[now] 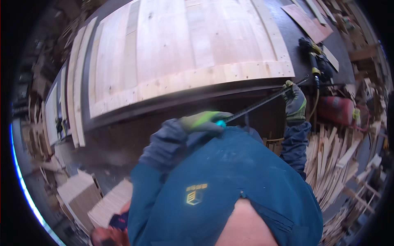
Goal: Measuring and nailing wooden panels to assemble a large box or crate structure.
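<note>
Strip held between two gloved hands, in front of the table.

The left hand (204, 121) is closed on the teal end piece (221, 123) of a long dark strip (258, 105); the right hand (294, 101), well apart from it, pinches the strip near its far end. The strip slants along the near edge of the table (292, 36), below a large wooden panel (172, 41). A black-and-yellow power tool (315, 59) lies just beyond the strip's tip, beside the panel's right corner, with thin board pieces (305, 20) behind it. A red tank (334, 110) and a pile of wood sticks (328, 164) stand to the right; long boards (76, 86) lie left of the panel. The jacket (230, 172) blocks the view below the hands.
</note>
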### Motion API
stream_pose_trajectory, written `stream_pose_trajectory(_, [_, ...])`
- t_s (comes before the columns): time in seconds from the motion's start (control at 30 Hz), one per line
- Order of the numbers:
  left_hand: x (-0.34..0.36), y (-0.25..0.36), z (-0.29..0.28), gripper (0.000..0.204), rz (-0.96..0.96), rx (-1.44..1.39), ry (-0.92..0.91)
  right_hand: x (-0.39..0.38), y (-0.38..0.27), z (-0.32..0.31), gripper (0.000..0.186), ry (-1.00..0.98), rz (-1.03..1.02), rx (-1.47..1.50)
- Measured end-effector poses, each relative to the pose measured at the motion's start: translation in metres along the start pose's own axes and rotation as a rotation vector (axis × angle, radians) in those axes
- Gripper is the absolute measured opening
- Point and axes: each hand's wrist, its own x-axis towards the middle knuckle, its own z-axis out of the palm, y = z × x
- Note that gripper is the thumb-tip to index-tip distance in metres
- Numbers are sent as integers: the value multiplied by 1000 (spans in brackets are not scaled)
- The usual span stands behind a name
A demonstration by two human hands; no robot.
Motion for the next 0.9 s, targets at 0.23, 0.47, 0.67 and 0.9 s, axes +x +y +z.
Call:
stream_pose_trajectory(0.23, [-145,-28,-180,50,-450,76,147,61,10,28,27,58,124,-154])
stream_pose_trajectory(0.47, [-144,-17,-275,35,-527,221,550,141,58,149,22,-95,538,-183])
stream_pose_trajectory(0.67, [-103,-32,-357,30,-421,382,984,246,66,187,19,-144,712,-193])
stream_pose_trajectory(0.9, [-44,-1,-413,29,-400,527,933,294,67,183,33,-132,790,-358])
